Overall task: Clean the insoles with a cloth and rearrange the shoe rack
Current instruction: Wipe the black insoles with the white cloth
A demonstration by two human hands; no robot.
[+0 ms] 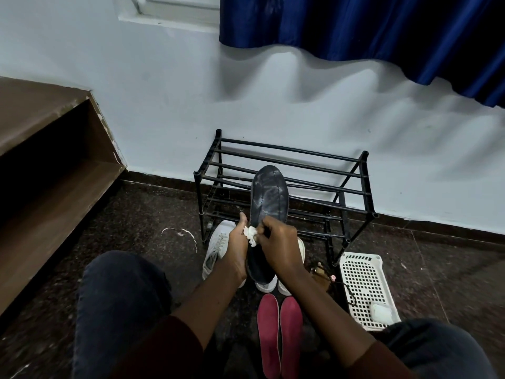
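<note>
A dark grey insole (269, 196) stands upright in front of the black shoe rack (284, 187), its surface streaked with pale marks. My left hand (237, 250) grips its lower left edge from the side. My right hand (278, 244) pinches a small white cloth (250, 234) against the insole's lower part. Two red insoles (280, 337) lie side by side on the floor between my knees. White sneakers (217, 248) sit on the floor under my hands, partly hidden.
A white perforated plastic basket (363, 285) lies right of the shoes with a white wad in it. A brown sandal (319, 272) sits beside it. A wooden shelf unit (54, 170) stands at left. A blue curtain (369, 31) hangs above the rack.
</note>
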